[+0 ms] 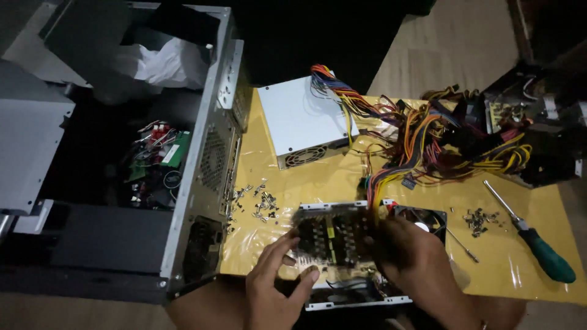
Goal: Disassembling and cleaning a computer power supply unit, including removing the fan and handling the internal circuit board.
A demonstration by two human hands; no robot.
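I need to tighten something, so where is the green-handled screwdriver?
In the head view the green-handled screwdriver lies on the yellow sheet at the right, beside a small pile of screws and right of the right hand.

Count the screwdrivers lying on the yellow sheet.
2. A green-handled screwdriver lies at the right edge of the yellow sheet; a thin screwdriver lies beside the right hand. Others may be hidden under the wire tangle.

Glossy yellow plastic sheet point(318, 177); bare matt metal computer case point(208, 165).
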